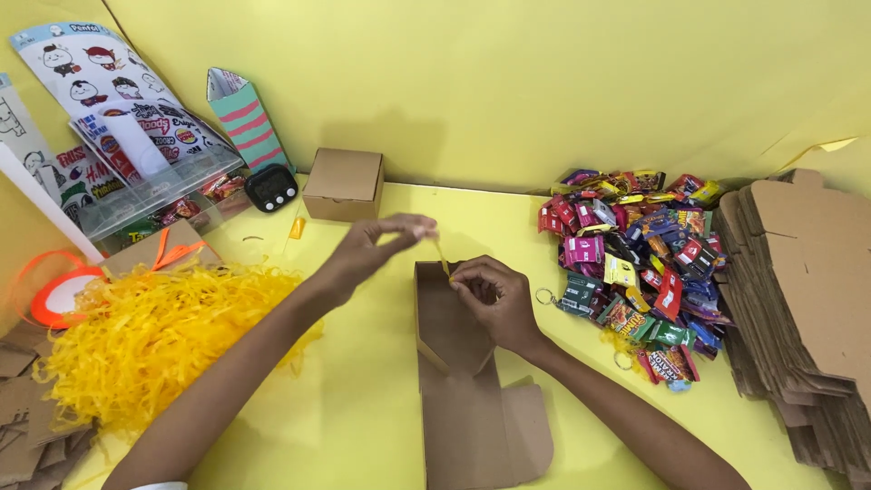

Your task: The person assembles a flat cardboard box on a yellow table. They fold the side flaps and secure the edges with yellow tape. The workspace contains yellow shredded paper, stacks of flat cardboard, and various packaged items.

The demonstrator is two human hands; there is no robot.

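Hands met over the half-folded cardboard box (458, 363) lying open on the yellow table (363, 408). Left hand (376, 245) and right hand (494, 299) each pinched an end of one thin yellow paper strip (442, 255), stretched taut between them just above the box's raised rear wall. Judged from this, the strip wanted a light, even pinch, kept low over the box. Shredded yellow paper (154, 336) lay heaped at left, bright keychain packets (635, 254) at right, beside stacked flat box blanks (798, 290).
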